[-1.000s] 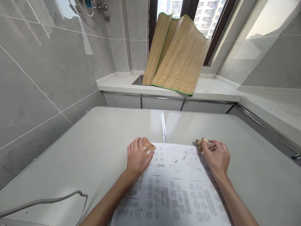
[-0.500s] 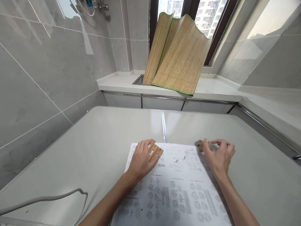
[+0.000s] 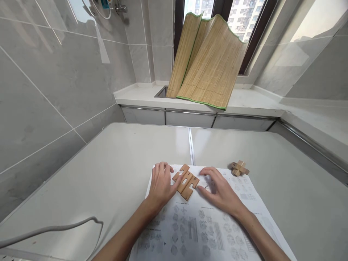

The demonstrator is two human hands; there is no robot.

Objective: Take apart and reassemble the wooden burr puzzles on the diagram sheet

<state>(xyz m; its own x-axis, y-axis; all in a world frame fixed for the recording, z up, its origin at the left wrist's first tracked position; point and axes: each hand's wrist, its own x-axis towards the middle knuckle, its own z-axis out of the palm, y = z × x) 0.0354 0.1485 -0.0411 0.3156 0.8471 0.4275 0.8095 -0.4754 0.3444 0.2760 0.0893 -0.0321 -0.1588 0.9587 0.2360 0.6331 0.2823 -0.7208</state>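
Three flat wooden pieces point(image 3: 187, 184) with cut-out slots and dark marks lie side by side on a printed paper sheet point(image 3: 195, 224). My left hand point(image 3: 162, 183) is at their left, fingers apart, its thumb over the edge of the pieces. To their right, my right hand point(image 3: 220, 188) hovers with thumb and fingers apart and nothing between them. A small assembled wooden cross-shaped block point(image 3: 239, 168) rests at the sheet's upper right corner, touched by neither hand.
The sheet lies on a pale table point(image 3: 122, 156) with a seam down its middle. A grey cable point(image 3: 62, 228) curves at the lower left. Beyond the table, a bamboo mat point(image 3: 212, 65) leans on a white ledge point(image 3: 138, 93) by the window.
My right hand has moved left from the cross-shaped block to beside the flat pieces, leaving the block on its own. More of the flat pieces shows past my left hand.
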